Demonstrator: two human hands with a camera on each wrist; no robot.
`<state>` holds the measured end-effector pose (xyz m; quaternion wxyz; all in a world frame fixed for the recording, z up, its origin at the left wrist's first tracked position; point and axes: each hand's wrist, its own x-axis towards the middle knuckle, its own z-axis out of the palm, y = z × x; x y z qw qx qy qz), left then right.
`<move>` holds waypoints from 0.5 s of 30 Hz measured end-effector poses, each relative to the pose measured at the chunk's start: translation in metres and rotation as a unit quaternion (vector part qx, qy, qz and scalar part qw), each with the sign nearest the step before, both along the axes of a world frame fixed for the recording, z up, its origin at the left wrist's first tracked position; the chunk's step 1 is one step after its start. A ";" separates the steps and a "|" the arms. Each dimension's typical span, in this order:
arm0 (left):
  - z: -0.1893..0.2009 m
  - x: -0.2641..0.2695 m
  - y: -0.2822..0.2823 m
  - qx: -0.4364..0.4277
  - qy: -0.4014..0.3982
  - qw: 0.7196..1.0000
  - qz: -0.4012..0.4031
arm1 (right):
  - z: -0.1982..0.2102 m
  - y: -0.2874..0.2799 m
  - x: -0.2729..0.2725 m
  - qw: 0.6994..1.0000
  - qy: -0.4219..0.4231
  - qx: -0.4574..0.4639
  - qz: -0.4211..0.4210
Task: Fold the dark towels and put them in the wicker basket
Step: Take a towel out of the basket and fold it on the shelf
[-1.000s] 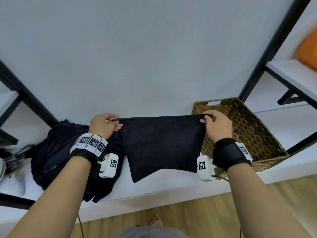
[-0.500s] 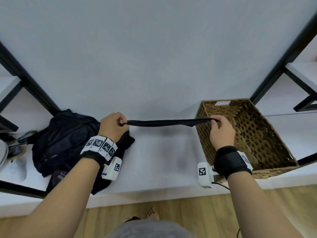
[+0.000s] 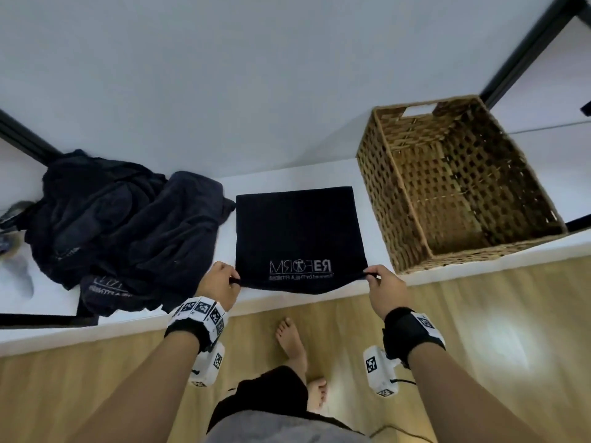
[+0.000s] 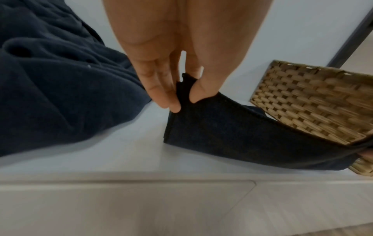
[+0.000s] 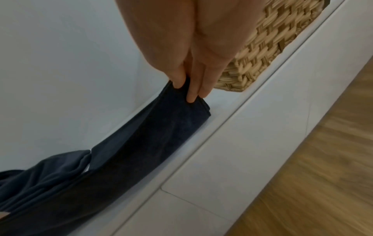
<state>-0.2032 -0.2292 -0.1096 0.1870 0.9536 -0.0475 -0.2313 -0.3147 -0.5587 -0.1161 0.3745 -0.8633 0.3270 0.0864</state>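
Note:
A dark towel (image 3: 299, 231) with a pale logo lies folded in half on the white shelf (image 3: 224, 247), between a heap of dark towels (image 3: 112, 231) and the wicker basket (image 3: 396, 219). My left hand (image 3: 220, 279) pinches its near left corner and my right hand (image 3: 382, 282) pinches its near right corner, at the shelf's front edge. In the left wrist view, thumb and fingers of the left hand (image 4: 179, 95) clamp the doubled towel (image 4: 242, 135) edge. In the right wrist view, the right hand (image 5: 187, 89) pinches the towel (image 5: 141, 143) corner beside the basket (image 5: 262, 55). The basket holds nothing.
Black frame posts (image 3: 527, 46) rise behind the basket and at the far left. A grey object (image 3: 12, 215) lies left of the heap. The shelf's front edge (image 3: 287, 302) drops to a wooden floor (image 3: 479, 314), where my bare feet (image 3: 291, 337) stand.
The towel hung spread between my raised hands, then was swung forward. Now it lies flat on the shelf, folded, with both hands drawn back to the front edge, still pinching its corners.

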 end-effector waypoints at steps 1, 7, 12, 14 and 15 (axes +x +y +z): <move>-0.005 -0.003 0.001 0.000 0.007 1.000 0.006 | -0.003 0.000 -0.002 1.000 0.002 -0.001 0.005; -0.016 0.002 0.001 -0.042 0.006 0.995 0.094 | -0.008 -0.006 0.012 1.000 0.015 -0.007 0.006; -0.017 0.027 -0.001 -0.121 0.036 0.970 0.209 | -0.001 -0.013 0.048 0.999 0.032 0.006 0.013; -0.020 0.043 -0.001 -0.164 0.041 0.957 0.236 | 0.003 -0.015 0.067 1.000 0.019 0.009 0.008; -0.023 0.053 -0.001 -0.193 0.041 0.949 0.245 | 0.005 -0.015 0.077 1.000 0.009 0.007 0.004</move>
